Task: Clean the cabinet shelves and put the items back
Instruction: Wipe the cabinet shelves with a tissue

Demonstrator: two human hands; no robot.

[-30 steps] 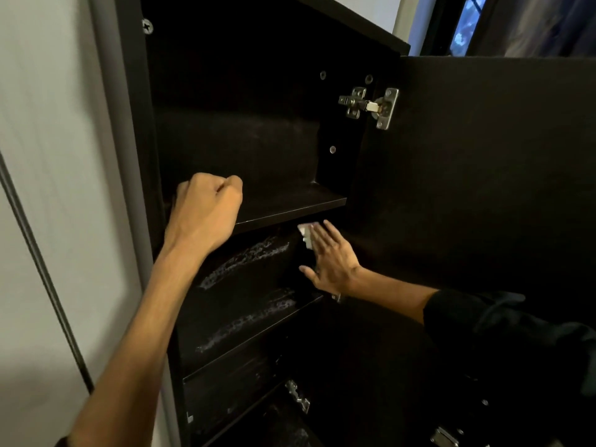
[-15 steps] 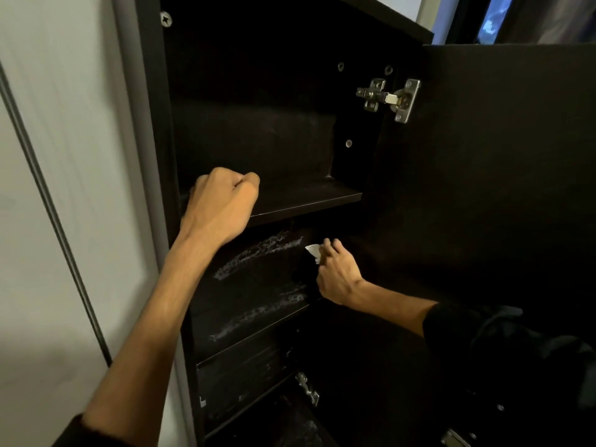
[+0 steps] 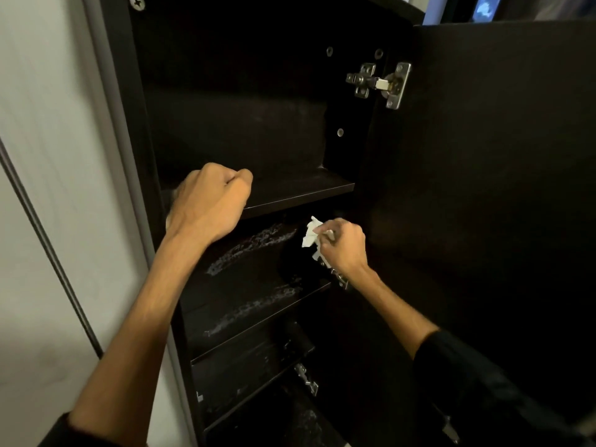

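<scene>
A tall dark cabinet (image 3: 138, 130) stands open with bare shelves. My left hand (image 3: 209, 204) is curled into a fist on the front left of the upper shelf (image 3: 300, 191); nothing shows plainly inside the fist. My right hand (image 3: 342, 246) pinches a crumpled white tissue (image 3: 310, 235) just under that shelf, at the right side of the second compartment. White dusty streaks mark the back of that compartment (image 3: 254, 243) and the second shelf (image 3: 251, 309). Lower shelves (image 3: 245, 366) look smeared too.
The open cabinet door (image 3: 490, 188) fills the right side, hung on a metal hinge (image 3: 380, 83). More hinges sit lower on the door edge (image 3: 306, 379). A pale wall with a thin dark rod (image 3: 48, 246) lies left of the cabinet.
My right hand went from flat against the cabinet's right side to curled, pinching the tissue and drawing it out a little. The left fist stayed on the upper shelf.
</scene>
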